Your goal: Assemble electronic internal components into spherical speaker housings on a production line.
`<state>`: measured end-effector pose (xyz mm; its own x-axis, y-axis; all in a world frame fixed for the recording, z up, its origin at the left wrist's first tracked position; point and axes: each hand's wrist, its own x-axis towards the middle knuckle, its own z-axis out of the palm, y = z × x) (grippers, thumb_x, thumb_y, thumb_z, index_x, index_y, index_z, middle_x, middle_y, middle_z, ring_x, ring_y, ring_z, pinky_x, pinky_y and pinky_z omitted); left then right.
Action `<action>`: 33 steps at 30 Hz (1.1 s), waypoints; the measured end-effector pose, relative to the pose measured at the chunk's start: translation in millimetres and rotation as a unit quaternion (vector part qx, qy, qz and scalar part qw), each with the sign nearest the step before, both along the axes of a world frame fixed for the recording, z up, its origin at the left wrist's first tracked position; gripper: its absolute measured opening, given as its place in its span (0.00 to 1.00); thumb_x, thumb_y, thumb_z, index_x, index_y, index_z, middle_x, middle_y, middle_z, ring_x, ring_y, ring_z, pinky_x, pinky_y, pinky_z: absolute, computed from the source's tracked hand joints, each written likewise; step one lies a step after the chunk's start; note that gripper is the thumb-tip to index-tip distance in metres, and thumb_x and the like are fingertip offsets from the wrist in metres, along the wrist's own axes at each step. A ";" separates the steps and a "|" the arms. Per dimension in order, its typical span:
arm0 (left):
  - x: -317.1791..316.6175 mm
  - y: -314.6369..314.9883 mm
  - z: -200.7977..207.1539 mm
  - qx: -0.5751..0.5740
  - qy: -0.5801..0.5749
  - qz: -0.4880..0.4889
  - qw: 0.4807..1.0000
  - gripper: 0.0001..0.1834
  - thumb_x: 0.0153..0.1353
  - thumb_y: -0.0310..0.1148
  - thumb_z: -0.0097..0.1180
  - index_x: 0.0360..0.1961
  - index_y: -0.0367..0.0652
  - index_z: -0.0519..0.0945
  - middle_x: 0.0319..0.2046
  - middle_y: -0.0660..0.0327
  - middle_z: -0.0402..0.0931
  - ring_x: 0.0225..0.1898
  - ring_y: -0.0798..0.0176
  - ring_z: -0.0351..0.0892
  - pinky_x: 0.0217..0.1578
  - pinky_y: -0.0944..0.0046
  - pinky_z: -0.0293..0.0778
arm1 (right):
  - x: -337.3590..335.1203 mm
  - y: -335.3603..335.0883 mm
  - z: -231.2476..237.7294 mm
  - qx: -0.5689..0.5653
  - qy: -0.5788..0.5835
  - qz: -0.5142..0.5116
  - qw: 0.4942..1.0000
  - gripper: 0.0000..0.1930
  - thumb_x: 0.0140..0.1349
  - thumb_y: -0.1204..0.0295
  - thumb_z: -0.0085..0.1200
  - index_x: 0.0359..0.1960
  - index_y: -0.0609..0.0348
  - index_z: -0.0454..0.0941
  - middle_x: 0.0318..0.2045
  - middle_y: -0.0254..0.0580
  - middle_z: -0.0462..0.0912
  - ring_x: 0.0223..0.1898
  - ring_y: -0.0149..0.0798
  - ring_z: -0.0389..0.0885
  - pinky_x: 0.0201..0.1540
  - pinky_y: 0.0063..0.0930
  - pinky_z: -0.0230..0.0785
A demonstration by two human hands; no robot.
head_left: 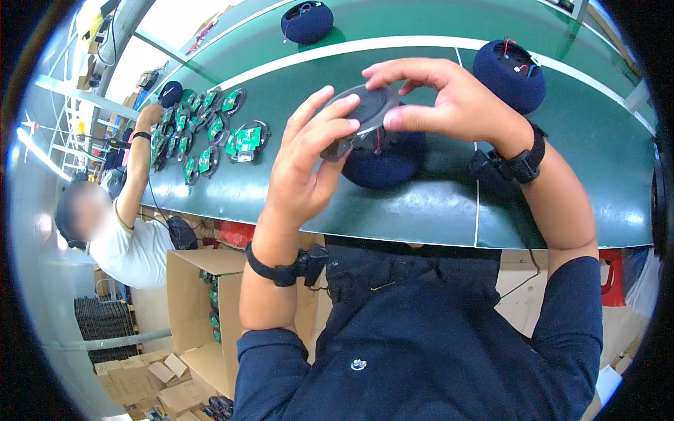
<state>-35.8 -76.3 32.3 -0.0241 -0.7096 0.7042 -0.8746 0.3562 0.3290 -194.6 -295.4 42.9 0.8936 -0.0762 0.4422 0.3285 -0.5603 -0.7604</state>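
Between my two hands a round dark speaker part with a grey rim is held tilted above the bench. My left hand grips it from the left, fingers over its face. On the other side, the thumb and index finger of my right hand pinch its rim. Just beneath is a dark blue fabric-covered round housing, partly hidden by the part and my hands. A thin red wire shows between part and housing.
Green circuit boards on black round frames lie in a group at the left. Two more blue housings with loose wires stand farther off, one at the right, one at the back. A co-worker reaches in; a cardboard box stands below the green bench.
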 end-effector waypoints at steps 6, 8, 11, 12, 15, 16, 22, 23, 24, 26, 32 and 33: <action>6.4 -0.5 1.6 0.145 0.147 0.011 0.978 0.18 0.61 0.30 0.63 0.53 0.41 0.81 0.67 0.46 0.72 0.73 0.44 0.64 0.70 0.49 0.60 | 3.5 2.5 -8.3 -0.148 -0.001 -0.013 0.989 0.23 0.51 0.57 0.76 0.41 0.59 0.79 0.59 0.57 0.80 0.60 0.56 0.79 0.61 0.42 0.71; 0.4 -6.0 8.0 0.131 0.095 0.128 0.979 0.19 0.61 0.33 0.63 0.53 0.38 0.82 0.64 0.46 0.73 0.68 0.47 0.71 0.66 0.54 0.67 | 7.4 12.8 -5.7 -0.141 0.031 -0.045 0.989 0.27 0.50 0.55 0.76 0.38 0.61 0.75 0.56 0.59 0.82 0.55 0.59 0.82 0.57 0.42 0.74; -8.0 -12.0 27.2 0.177 -0.135 0.178 0.959 0.20 0.62 0.31 0.59 0.56 0.38 0.80 0.60 0.46 0.75 0.64 0.43 0.72 0.63 0.54 0.69 | 9.6 15.3 -13.1 -0.147 -0.027 -0.064 0.987 0.31 0.50 0.48 0.73 0.43 0.61 0.78 0.37 0.51 0.83 0.40 0.55 0.84 0.43 0.41 0.75; -14.1 -14.6 34.5 0.157 -0.185 0.177 0.954 0.18 0.61 0.30 0.59 0.52 0.35 0.81 0.50 0.48 0.76 0.54 0.41 0.75 0.55 0.51 0.72 | 10.1 13.7 -17.0 -0.157 -0.045 -0.062 0.985 0.31 0.51 0.48 0.72 0.44 0.61 0.77 0.37 0.52 0.83 0.41 0.56 0.83 0.44 0.42 0.76; -23.7 -22.1 45.2 0.220 -0.171 0.173 0.945 0.17 0.61 0.32 0.61 0.48 0.33 0.81 0.42 0.49 0.75 0.49 0.42 0.75 0.50 0.50 0.73 | 7.4 16.0 -17.4 -0.174 -0.055 -0.059 0.981 0.30 0.52 0.49 0.72 0.45 0.60 0.77 0.38 0.52 0.83 0.42 0.57 0.83 0.44 0.44 0.76; -19.7 -27.0 39.4 0.202 -0.149 0.167 0.953 0.14 0.61 0.34 0.62 0.42 0.34 0.79 0.38 0.49 0.73 0.46 0.42 0.75 0.48 0.49 0.73 | 6.0 17.2 -15.1 -0.186 -0.047 -0.058 0.980 0.29 0.53 0.49 0.71 0.43 0.60 0.77 0.38 0.53 0.84 0.43 0.58 0.83 0.45 0.45 0.76; -3.3 -41.4 39.2 0.295 -0.055 0.154 0.941 0.12 0.65 0.35 0.60 0.39 0.36 0.76 0.38 0.45 0.74 0.45 0.39 0.75 0.49 0.49 0.72 | 7.8 22.5 -15.4 -0.172 -0.039 -0.058 0.983 0.29 0.51 0.46 0.72 0.38 0.60 0.78 0.37 0.53 0.83 0.42 0.57 0.83 0.45 0.44 0.75; -3.6 -41.4 40.2 0.325 -0.042 0.142 0.934 0.12 0.66 0.34 0.59 0.39 0.35 0.75 0.38 0.45 0.74 0.45 0.39 0.75 0.49 0.49 0.72 | 7.9 22.7 -14.5 -0.165 -0.033 -0.055 0.984 0.29 0.51 0.46 0.72 0.38 0.60 0.78 0.36 0.53 0.83 0.41 0.57 0.83 0.45 0.44 0.75; -4.3 -38.8 37.0 0.281 -0.060 0.140 0.948 0.10 0.66 0.33 0.58 0.38 0.35 0.74 0.37 0.46 0.74 0.44 0.39 0.75 0.48 0.49 0.72 | 8.0 22.5 -13.9 -0.167 -0.034 -0.059 0.984 0.29 0.51 0.46 0.72 0.38 0.60 0.78 0.36 0.53 0.83 0.41 0.57 0.83 0.45 0.44 0.75; -8.4 -36.2 32.1 0.249 -0.091 0.134 0.955 0.10 0.66 0.32 0.58 0.39 0.35 0.74 0.36 0.46 0.73 0.43 0.39 0.75 0.47 0.49 0.72 | 8.8 22.0 -12.5 -0.169 -0.014 -0.065 0.983 0.30 0.50 0.46 0.73 0.37 0.60 0.77 0.35 0.53 0.83 0.41 0.57 0.82 0.45 0.45 0.75; -8.0 -20.5 45.8 -0.014 -0.021 0.061 0.998 0.08 0.68 0.27 0.59 0.38 0.37 0.71 0.35 0.52 0.73 0.38 0.51 0.73 0.44 0.57 0.72 | -0.1 18.6 3.6 -0.137 0.058 -0.063 0.987 0.35 0.51 0.54 0.75 0.57 0.61 0.75 0.46 0.55 0.83 0.52 0.59 0.81 0.53 0.42 0.75; -3.5 -19.0 50.5 -0.047 0.099 0.036 0.993 0.07 0.69 0.27 0.58 0.38 0.37 0.72 0.38 0.53 0.73 0.41 0.54 0.73 0.44 0.59 0.72 | -0.6 20.6 2.3 -0.121 0.017 -0.056 0.991 0.37 0.52 0.55 0.74 0.61 0.59 0.74 0.48 0.56 0.82 0.54 0.58 0.81 0.55 0.42 0.74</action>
